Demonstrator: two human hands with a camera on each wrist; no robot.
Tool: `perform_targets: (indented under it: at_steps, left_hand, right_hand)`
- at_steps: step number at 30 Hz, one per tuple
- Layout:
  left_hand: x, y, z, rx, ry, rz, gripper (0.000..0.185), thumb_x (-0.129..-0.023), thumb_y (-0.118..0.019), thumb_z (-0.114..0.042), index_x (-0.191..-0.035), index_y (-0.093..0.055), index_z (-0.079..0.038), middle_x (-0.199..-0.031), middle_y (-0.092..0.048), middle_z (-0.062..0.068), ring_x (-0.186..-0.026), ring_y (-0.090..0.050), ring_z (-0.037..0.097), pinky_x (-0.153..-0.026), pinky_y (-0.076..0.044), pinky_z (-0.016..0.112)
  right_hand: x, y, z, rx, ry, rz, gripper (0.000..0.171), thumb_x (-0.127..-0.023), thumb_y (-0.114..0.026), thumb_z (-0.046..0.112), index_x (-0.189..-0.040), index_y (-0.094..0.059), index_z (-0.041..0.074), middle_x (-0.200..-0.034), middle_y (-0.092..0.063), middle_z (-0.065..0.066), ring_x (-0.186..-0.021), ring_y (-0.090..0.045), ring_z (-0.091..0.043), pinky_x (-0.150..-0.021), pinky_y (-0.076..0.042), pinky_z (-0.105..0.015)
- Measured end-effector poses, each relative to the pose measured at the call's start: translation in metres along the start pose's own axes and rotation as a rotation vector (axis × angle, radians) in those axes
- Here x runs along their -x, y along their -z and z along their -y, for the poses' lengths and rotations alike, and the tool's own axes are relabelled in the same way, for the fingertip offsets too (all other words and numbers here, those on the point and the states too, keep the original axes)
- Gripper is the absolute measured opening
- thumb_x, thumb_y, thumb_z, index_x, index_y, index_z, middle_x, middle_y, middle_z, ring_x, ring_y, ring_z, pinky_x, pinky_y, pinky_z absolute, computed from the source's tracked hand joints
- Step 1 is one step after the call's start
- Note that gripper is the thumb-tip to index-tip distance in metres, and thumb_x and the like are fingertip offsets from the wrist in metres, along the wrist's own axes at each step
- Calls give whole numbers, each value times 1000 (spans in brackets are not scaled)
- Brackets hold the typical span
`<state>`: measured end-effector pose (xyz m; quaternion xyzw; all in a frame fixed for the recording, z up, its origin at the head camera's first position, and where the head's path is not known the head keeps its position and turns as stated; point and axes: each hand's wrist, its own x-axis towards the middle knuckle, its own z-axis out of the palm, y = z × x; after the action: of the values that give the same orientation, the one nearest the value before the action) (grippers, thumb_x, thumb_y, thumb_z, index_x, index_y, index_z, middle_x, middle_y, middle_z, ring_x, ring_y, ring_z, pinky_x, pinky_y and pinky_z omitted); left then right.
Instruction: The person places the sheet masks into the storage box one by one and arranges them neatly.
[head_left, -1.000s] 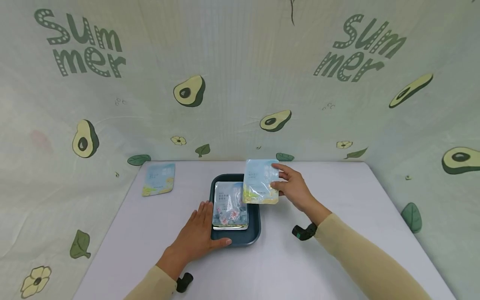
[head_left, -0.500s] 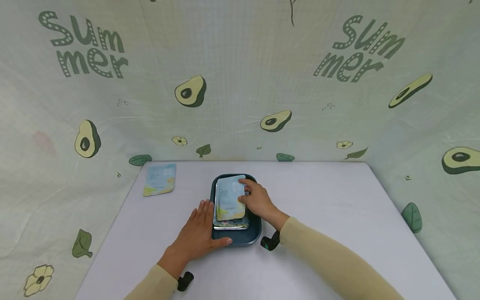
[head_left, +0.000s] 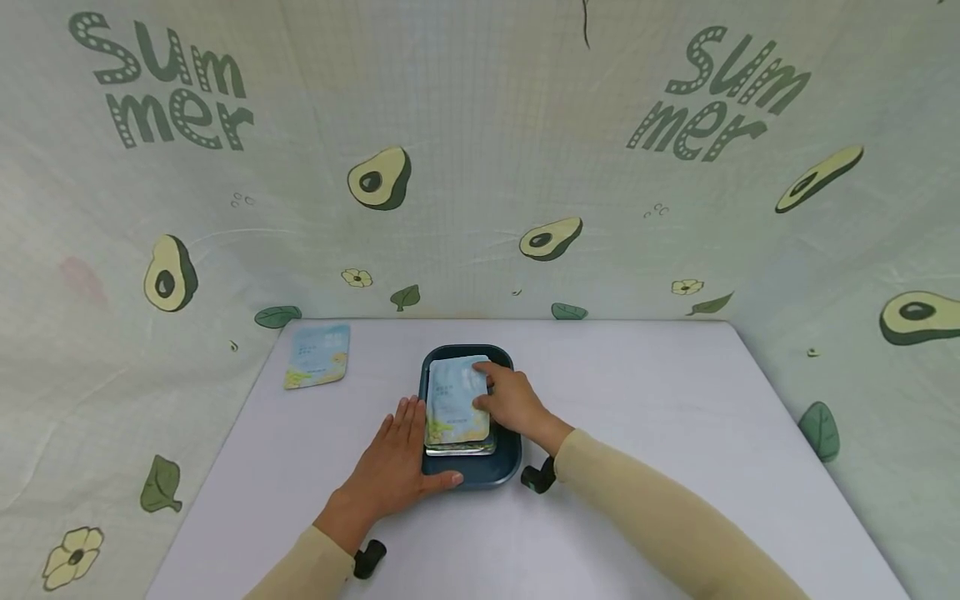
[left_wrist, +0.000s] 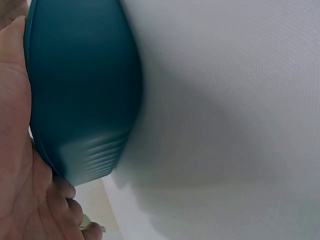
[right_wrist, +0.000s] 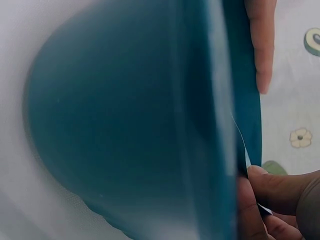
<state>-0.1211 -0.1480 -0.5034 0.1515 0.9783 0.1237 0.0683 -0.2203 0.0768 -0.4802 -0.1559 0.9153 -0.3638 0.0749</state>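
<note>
A dark teal plastic bin [head_left: 506, 475] stands at the middle of the table, with a stack of shiny foil packets [head_left: 465, 451] in it. Over that stack lies a light-blue sheet mask packet [head_left: 456, 400] with a yellow-green lower edge. My right hand [head_left: 513, 404] pinches its right edge between thumb and fingers; in the right wrist view the thumb [right_wrist: 280, 190] presses on the packet's thin edge. My left hand [head_left: 397, 462] rests along the bin's left side, fingers straight and thumb over the near rim. The left wrist view shows its palm [left_wrist: 15, 110] against the bin's rim.
A similar light-blue packet [head_left: 318, 357] lies at the table's back left corner. The white table [head_left: 630, 367] meets a printed cloth backdrop [head_left: 465, 167] along its back edge. Black cameras [head_left: 538, 477] sit on both wrists.
My right hand has carried the light-blue packet leftward and down from beside the bin onto the stack inside. The left hand has stayed at the bin.
</note>
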Motion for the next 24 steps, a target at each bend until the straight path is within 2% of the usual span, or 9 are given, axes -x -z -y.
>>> perform_targets:
  at_steps: [5, 8, 10, 14, 16, 18, 20, 22, 24]
  left_hand:
    - [0, 1, 1, 4, 3, -1, 129, -87, -55, -88, -166, -16, 6, -175, -15, 24, -164, -11, 39, -130, -22, 58]
    - [0, 1, 1, 10, 4, -2, 129, -87, -56, -87, -166, -16, 6, -175, -16, 24, -164, -12, 39, -130, -22, 58]
    - [0, 1, 1, 9, 3, -3, 129, -87, -55, -88, -166, -16, 6, -175, -16, 24, -164, -12, 38, -130, -22, 58]
    - [-1, 0, 0, 15, 8, -1, 129, -86, -56, -88, -167, -16, 4, -175, -15, 23, -164, -11, 38, -130, -22, 57]
    - [-1, 0, 0, 23, 15, -1, 130, -85, -57, -88, -167, -16, 4, -176, -15, 22, -164, -10, 38, -130, -21, 57]
    - [-1, -1, 1, 25, 22, 7, 131, -84, -56, -89, -167, -14, 3, -176, -13, 21, -165, -9, 37, -131, -20, 57]
    - [-1, -1, 1, 32, 21, 8, 131, -84, -56, -89, -167, -14, 3, -176, -13, 21, -165, -9, 37, -131, -20, 57]
    - [-1, -2, 1, 29, 21, 6, 131, -84, -55, -90, -167, -15, 3, -176, -13, 21, -165, -9, 37, -131, -20, 56]
    - [-1, -2, 0, 29, 17, -2, 130, -85, -56, -89, -167, -16, 4, -175, -15, 22, -164, -10, 38, -131, -21, 56]
  right_hand:
    - [-1, 1, 2, -17, -13, 27, 62, -94, -81, 11, -151, -57, 7, -116, -73, -19, -60, -66, -11, -58, -56, -26]
    - [1, 7, 4, -28, -24, 55, 62, -96, -78, 12, -153, -54, 6, -119, -73, -20, -65, -71, -12, -59, -59, -26]
    - [4, 14, 5, -3, -16, 42, 57, -99, -75, 13, -151, -55, 4, -118, -74, -19, -67, -72, -11, -59, -59, -25]
    - [15, 29, 2, 129, 64, -110, 42, -104, -69, 16, -143, -63, 1, -112, -78, -14, -65, -66, -9, -58, -55, -25]
    - [22, 34, -3, 209, 109, -200, 37, -105, -66, 18, -138, -67, 2, -112, -78, -13, -70, -68, -13, -62, -58, -29]
    - [31, 35, -9, 266, 136, -239, 37, -107, -65, 20, -138, -67, 2, -122, -77, -14, -87, -75, -20, -75, -64, -35]
    - [41, 33, -17, 322, 161, -247, 39, -107, -64, 21, -141, -65, 2, -133, -73, -16, -113, -74, -28, -95, -62, -43]
    - [50, 28, -24, 381, 194, -243, 44, -107, -64, 23, -146, -60, 0, -144, -65, -19, -136, -62, -35, -113, -50, -51]
    - [58, 21, -32, 453, 233, -235, 52, -108, -63, 26, -151, -54, -2, -154, -56, -22, -149, -48, -38, -123, -38, -56]
